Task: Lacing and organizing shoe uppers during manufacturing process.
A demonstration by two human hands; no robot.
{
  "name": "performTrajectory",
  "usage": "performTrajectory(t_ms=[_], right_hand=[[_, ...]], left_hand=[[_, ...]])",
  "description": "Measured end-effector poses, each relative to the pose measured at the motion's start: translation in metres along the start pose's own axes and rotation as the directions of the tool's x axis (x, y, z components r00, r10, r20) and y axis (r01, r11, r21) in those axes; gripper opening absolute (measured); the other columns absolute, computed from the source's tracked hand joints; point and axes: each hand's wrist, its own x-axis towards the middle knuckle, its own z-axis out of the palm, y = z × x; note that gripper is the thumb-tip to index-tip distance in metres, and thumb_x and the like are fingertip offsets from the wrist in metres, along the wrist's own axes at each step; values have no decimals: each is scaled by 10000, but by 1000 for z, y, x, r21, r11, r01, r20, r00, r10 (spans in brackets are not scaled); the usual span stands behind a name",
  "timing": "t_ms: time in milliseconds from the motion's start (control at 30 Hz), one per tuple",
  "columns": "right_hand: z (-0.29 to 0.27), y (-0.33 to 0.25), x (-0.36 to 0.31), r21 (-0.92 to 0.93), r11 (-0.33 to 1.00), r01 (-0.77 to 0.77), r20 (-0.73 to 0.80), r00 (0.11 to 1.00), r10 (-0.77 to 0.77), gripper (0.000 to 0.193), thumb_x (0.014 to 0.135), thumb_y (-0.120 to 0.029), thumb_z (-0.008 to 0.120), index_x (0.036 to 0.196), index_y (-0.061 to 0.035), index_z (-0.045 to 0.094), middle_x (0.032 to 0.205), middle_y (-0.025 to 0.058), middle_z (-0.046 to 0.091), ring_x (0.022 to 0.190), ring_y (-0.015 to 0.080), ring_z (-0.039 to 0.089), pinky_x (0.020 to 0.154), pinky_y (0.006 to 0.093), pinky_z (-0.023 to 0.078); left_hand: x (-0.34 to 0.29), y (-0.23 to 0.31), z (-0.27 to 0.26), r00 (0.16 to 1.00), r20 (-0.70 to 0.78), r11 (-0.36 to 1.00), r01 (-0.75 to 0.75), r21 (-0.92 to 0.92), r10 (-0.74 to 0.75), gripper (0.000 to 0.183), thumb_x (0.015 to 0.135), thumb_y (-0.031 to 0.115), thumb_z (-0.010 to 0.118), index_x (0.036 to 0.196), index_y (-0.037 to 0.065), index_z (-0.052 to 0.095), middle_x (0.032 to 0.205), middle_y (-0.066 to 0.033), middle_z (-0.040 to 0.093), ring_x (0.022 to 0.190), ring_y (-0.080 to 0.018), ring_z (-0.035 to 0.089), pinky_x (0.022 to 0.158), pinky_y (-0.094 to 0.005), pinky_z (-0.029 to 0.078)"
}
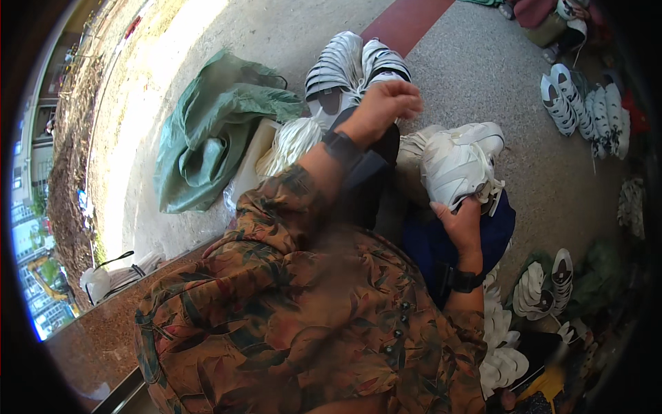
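My right hand (460, 222) grips a white sneaker (460, 162) at its opening, fingers partly hidden inside or behind it. The sneaker is over my blue-covered right knee (420, 245). My left hand (389, 105) is raised to the left of the sneaker, apart from it. Its fingers are curled together, and whatever they pinch, if anything, is too small to tell. Just beyond that hand lie two nested rows of white shoe uppers with dark edges (336, 63). A bundle of white shoelaces (298, 143) lies beside my left forearm.
A crumpled green sack (207, 148) lies on the ground at left. More stacked shoe uppers (565, 103) are at the far right, with others (502, 338) near my right elbow. Another person (552, 27) sits at the top right. A brown ledge (103, 338) runs along the lower left.
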Motion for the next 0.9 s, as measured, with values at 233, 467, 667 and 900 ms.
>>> performTrajectory(t_ms=[233,467,667,900], right_hand=[[-11,2,2,-55,994,96,75,993,-92,400,658,-288,778,866,20,630,801,183,626,766,397,595,679,416,470],[-27,14,8,-63,990,128,195,974,-113,476,653,-342,787,970,-20,638,985,165,615,916,386,567,832,445,431],[-27,18,3,-91,993,81,258,965,-55,588,620,-362,817,1051,-15,622,1123,168,574,1059,374,516,942,438,375],[-20,17,-15,19,984,-175,178,969,169,669,590,-372,830,1110,-29,587,1181,177,531,1073,369,514,953,435,375]], left_hand=[[48,-56,-156,862,-376,938,283,-201,-341,146,867,38,562,1007,0,558,984,-134,625,922,-248,621,804,-369,522],[14,-134,-237,809,-324,854,521,8,-491,128,782,36,646,902,19,604,844,-92,633,794,-215,634,694,-303,519],[68,-133,-184,745,-367,761,635,136,-556,151,808,66,615,935,-16,618,828,-82,639,743,-142,611,662,-259,494],[143,-188,-99,855,241,469,4,883,-460,306,778,64,590,1076,-6,597,1072,-146,629,1009,-245,605,892,-325,456]])
